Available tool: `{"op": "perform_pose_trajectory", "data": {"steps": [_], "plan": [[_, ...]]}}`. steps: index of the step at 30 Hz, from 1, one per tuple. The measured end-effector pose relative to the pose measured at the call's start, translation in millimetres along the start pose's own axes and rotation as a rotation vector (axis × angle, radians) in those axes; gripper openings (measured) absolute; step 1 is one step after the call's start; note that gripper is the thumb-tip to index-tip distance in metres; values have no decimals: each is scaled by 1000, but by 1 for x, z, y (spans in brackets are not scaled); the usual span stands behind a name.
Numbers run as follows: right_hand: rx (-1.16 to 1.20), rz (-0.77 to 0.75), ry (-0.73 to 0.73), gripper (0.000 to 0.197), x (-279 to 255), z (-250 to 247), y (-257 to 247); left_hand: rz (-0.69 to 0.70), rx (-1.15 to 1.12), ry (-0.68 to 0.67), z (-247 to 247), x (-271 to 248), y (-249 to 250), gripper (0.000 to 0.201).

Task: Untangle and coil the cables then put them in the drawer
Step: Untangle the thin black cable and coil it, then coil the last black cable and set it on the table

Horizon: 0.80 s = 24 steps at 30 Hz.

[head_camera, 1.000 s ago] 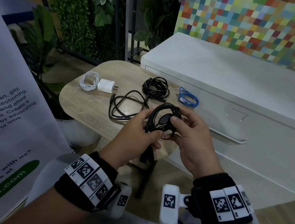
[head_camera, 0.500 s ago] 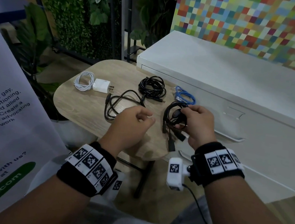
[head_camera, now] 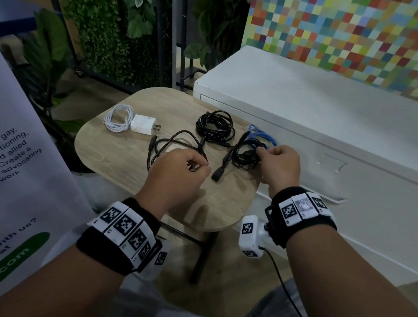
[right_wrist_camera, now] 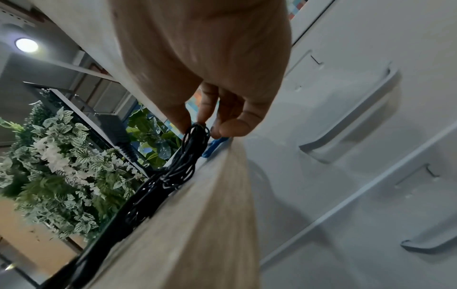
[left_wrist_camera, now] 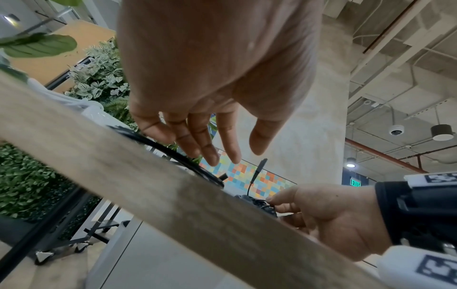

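My right hand (head_camera: 263,152) pinches a coiled black cable (head_camera: 244,155) that lies on the right side of the wooden table (head_camera: 120,167), beside a blue cable (head_camera: 260,136). In the right wrist view the fingertips (right_wrist_camera: 202,119) close on the coil's top strands (right_wrist_camera: 195,135). Its black plug end (head_camera: 217,175) trails toward me. My left hand (head_camera: 198,166) hovers over a loose black cable (head_camera: 175,144), fingers relaxed and holding nothing (left_wrist_camera: 235,156). Another black coil (head_camera: 215,125) sits behind. The white cabinet's drawers (head_camera: 358,195) are closed.
A white coiled cable (head_camera: 117,121) and a white charger (head_camera: 143,124) lie at the table's left. The cabinet stands directly right of the table, its drawer handles (right_wrist_camera: 346,121) near my right hand. A printed banner (head_camera: 1,156) stands at my left, plants behind.
My right hand carried the black coil away from my body and set it down by the blue cable. My left hand let go of it and moved over the loose black cable.
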State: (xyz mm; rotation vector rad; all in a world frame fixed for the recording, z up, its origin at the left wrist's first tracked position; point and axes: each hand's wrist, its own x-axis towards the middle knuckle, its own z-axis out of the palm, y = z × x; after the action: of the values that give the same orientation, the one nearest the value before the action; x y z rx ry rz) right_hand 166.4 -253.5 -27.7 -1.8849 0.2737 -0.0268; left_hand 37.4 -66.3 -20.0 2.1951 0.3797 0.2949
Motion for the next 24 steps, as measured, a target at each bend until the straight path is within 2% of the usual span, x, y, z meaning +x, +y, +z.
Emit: {"op": "perform_pose_trajectory", "data": {"steps": [3,6,8,13,16,19,24], "plan": [[7,-23,-4,25,-5,-1,4,1,-11,25,-1,1,-2,14],[46,-40,-3,26,-9,-3,7,-9,18,40,-3,2,-2,5],[51,-59,5,26,-12,-4,5,-14,23,47,-4,2,-3,7],[-23,-225,84,15,-22,-5,-1,-22,72,47,-11,5,-6,13],[-45,-306,96,21,-30,-4,-4,-41,101,45,-16,8,-15,9],[-39,-353,70,27,-37,-2,-8,-57,158,27,-21,12,-22,7],[-47,-343,6,20,-45,0,-7,-79,193,15,-27,12,-28,9]]}}
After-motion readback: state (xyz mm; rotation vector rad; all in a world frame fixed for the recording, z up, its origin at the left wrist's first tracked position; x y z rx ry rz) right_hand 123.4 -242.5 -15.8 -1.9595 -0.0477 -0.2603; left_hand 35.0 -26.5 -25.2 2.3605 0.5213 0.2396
